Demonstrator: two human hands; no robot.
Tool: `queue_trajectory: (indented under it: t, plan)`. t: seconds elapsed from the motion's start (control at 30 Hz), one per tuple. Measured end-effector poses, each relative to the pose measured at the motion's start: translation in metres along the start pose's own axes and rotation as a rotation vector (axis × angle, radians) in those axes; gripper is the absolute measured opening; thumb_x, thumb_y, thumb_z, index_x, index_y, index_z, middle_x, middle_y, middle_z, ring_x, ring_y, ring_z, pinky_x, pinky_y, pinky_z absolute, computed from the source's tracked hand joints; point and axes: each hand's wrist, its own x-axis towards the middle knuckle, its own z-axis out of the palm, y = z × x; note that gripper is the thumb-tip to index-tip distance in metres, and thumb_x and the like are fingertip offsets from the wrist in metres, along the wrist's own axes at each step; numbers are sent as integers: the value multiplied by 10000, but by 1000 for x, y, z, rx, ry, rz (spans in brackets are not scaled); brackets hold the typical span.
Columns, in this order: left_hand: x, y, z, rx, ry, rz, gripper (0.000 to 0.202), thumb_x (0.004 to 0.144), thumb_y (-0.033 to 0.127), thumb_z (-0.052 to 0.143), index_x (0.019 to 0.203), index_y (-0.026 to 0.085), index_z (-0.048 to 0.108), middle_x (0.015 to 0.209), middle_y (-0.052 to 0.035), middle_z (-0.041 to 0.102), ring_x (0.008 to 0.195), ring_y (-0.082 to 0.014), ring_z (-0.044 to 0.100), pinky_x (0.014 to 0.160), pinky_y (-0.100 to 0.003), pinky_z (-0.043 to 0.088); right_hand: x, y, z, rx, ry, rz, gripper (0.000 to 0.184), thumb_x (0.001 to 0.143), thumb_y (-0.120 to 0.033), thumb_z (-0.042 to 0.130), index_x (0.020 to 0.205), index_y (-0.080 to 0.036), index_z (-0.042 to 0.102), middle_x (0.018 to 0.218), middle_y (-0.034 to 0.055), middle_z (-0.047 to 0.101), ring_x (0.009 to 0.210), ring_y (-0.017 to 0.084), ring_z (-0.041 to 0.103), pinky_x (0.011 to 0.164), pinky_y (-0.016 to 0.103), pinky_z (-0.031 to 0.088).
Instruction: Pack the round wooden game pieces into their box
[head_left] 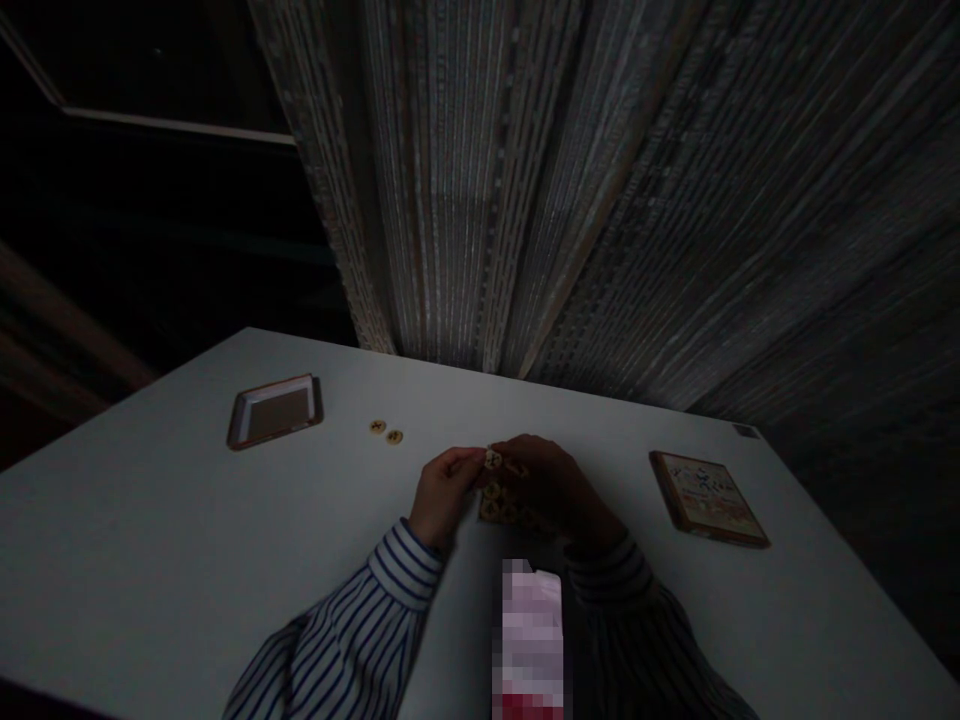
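My left hand [441,497] comes in from the left with its thumb and fingertips pinched at the edge of a small, round, pale disc [493,459] with a dark mark. From the right, my right hand [556,487], in deep shadow, curls its fingers against the same disc. Below both hands lies a group of similar round discs [509,511], set close together in what looks like a shallow holder. My right palm and fingers hide much of that group. Striped sleeves cover both wrists.
Two loose marked discs, a left one [377,427] and a right one [394,437], lie on the white table [187,520]. A shallow rectangular tray [276,410] sits at the far left. At right is a flat box with a printed top [711,497]. A string curtain [480,200] hangs behind.
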Motion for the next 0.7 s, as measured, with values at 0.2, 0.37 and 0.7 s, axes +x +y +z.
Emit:
queue_trajectory:
  t: [0.2,0.37,0.7]
  plan:
    - [3,1,-5,130,44,66,346,576,453,710,704,134,672,678,-39,693,662,-160,629,651,-282,507,-1,5,-2,-75,-25,57,211,864,-267,497,1011,-200,633,914,69,677,847,181,605,756,300,446]
    - [8,-2,-15,275,113,132,365,633,491,639,711,134,655,676,-45,685,645,-155,618,625,-275,494,-3,17,-4,-119,-48,138,218,846,-245,515,1010,-171,639,936,85,680,868,194,617,769,304,454]
    - [14,-19,-20,621,104,293,257,744,380,539,786,162,667,767,-59,708,727,-185,643,700,-303,497,-4,33,2,-159,-81,216,238,850,-259,490,1025,-185,634,976,83,683,881,191,617,768,293,451]
